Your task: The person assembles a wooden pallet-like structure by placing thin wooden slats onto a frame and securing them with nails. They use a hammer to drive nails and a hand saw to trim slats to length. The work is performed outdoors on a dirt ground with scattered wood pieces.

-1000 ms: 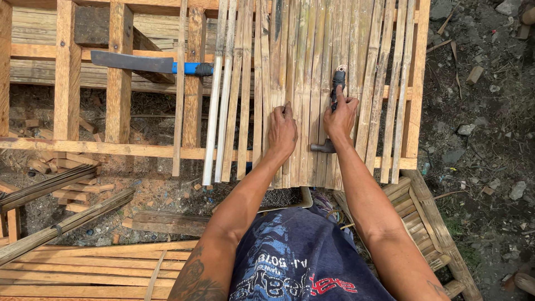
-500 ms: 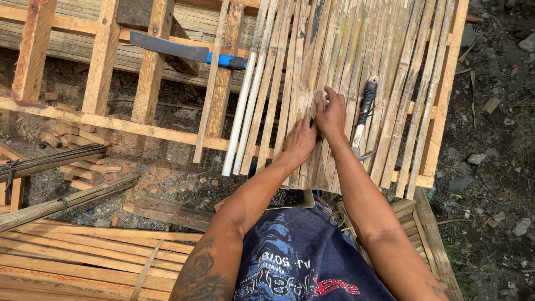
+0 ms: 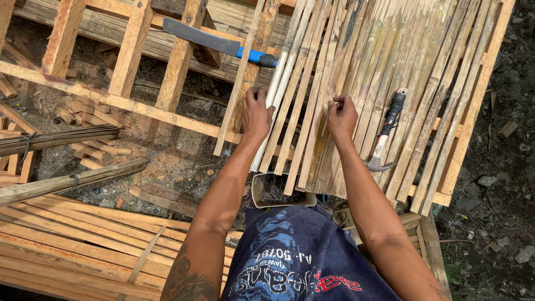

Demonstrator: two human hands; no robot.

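While both hands work bamboo slats (image 3: 356, 83) on wooden frame (image 3: 128, 103): left hand (image 3: 256, 114) fingers curled on pale slat, right hand (image 3: 341, 116) pinching slat edge, possibly nail. Hammer (image 3: 385, 134) lies loose beside; risk: slat slips, splinters.

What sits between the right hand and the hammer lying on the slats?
Nothing visible. The right hand rests on the bamboo slats, and the hammer lies just to its right on the same slats, black handle pointing away and claw head nearest the person. Only bare slats show between them. The left hand is on the pale slats further left.
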